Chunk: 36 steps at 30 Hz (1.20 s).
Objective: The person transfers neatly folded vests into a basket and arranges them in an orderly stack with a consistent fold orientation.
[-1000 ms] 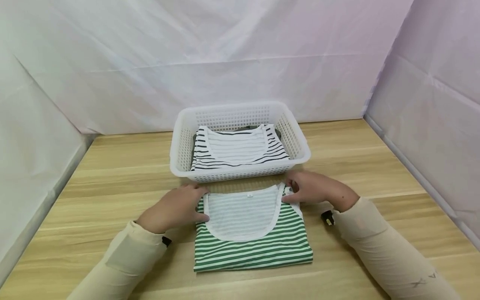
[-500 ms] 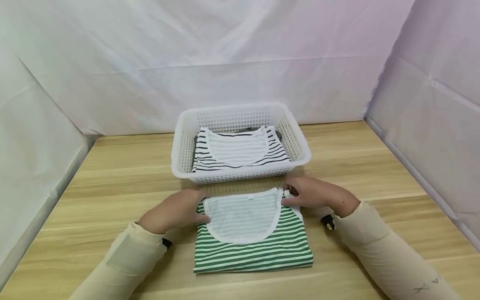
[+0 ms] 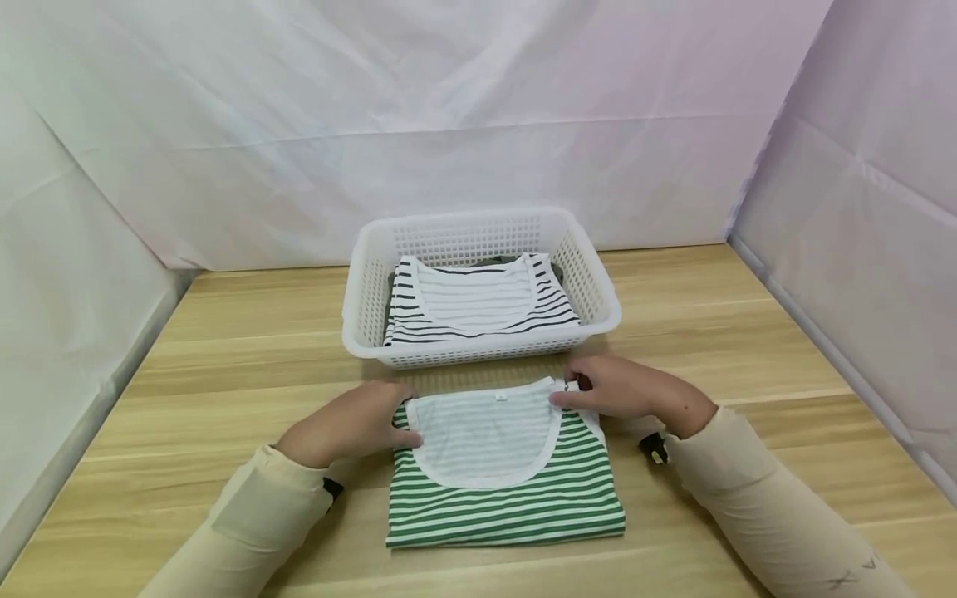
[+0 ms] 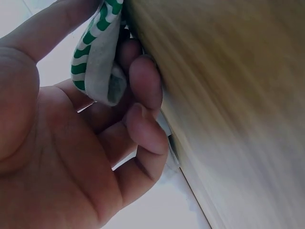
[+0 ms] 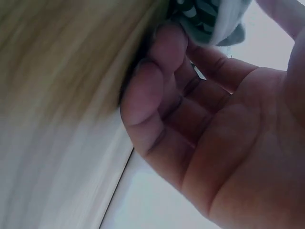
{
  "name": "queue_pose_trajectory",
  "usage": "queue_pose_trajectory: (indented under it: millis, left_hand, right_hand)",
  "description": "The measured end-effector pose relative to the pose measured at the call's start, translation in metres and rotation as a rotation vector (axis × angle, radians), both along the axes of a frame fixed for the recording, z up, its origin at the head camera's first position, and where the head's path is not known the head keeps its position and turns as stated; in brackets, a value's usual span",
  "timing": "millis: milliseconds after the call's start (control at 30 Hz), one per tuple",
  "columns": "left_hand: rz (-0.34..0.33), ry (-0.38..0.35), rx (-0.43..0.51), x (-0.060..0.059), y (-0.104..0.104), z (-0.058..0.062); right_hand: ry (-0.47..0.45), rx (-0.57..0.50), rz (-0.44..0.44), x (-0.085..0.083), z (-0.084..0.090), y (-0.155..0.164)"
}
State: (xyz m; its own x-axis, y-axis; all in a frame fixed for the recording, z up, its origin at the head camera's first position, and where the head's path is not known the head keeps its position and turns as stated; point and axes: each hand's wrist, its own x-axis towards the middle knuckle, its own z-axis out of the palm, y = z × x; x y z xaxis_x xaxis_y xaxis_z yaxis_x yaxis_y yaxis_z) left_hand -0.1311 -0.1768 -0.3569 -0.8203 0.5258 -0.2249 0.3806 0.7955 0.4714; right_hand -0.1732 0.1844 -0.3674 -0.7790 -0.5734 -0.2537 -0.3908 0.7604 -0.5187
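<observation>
A folded green-and-white striped shirt lies on the table with its wide white-trimmed neckline at the far side. My left hand pinches its left shoulder, thumb on top at the collar. In the left wrist view the striped fold sits between thumb and curled fingers, whose tips are at the wooden surface. At the opposite shoulder my right hand grips the cloth, its thumb reaching over the neckline trim. The right wrist view shows a bit of the green-striped edge above the curled fingers; the thumb is mostly out of frame there.
Just beyond the shirt stands a white plastic basket. Inside it lies a folded black-and-white striped shirt, over some dark cloth. The wooden table is bounded by white fabric walls at the back and sides.
My right thumb has slid slightly left, further over the collar trim. My left hand keeps its grip, and the shirt and basket stay in place apart from a slight view shift.
</observation>
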Motion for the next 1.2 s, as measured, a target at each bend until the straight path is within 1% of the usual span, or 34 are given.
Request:
queue_pose_trajectory:
  millis: [100, 233, 367, 500, 733, 967, 1100, 1200]
  left_hand:
    - [-0.009, -0.01, 0.005, 0.0, 0.0, -0.001]
    - [-0.045, -0.001, 0.013, 0.0, 0.0, -0.004]
    - [-0.086, 0.026, 0.006, 0.0, 0.002, -0.007]
    - [-0.099, 0.036, 0.005, 0.001, 0.004, -0.008]
    - [-0.104, 0.001, 0.076, 0.001, 0.002, -0.007]
    - [-0.063, -0.035, 0.14, -0.005, -0.002, -0.006]
    - [-0.055, -0.072, 0.197, -0.009, -0.003, -0.005]
    - [-0.071, -0.108, 0.214, -0.011, -0.004, -0.005]
  right_hand:
    - [0.009, 0.022, -0.04, 0.005, -0.001, -0.004]
    - [0.03, 0.065, -0.076, 0.011, -0.003, -0.008]
    - [0.042, 0.075, -0.078, 0.015, -0.004, -0.011]
    - [0.036, 0.057, -0.052, 0.016, -0.004, -0.012]
    - [-0.003, -0.014, -0.013, 0.011, -0.004, -0.011]
    - [-0.045, -0.088, 0.021, 0.002, -0.004, -0.003]
    - [-0.089, -0.159, 0.061, -0.002, -0.004, 0.004]
    - [-0.143, -0.2, 0.08, -0.003, -0.002, 0.007]
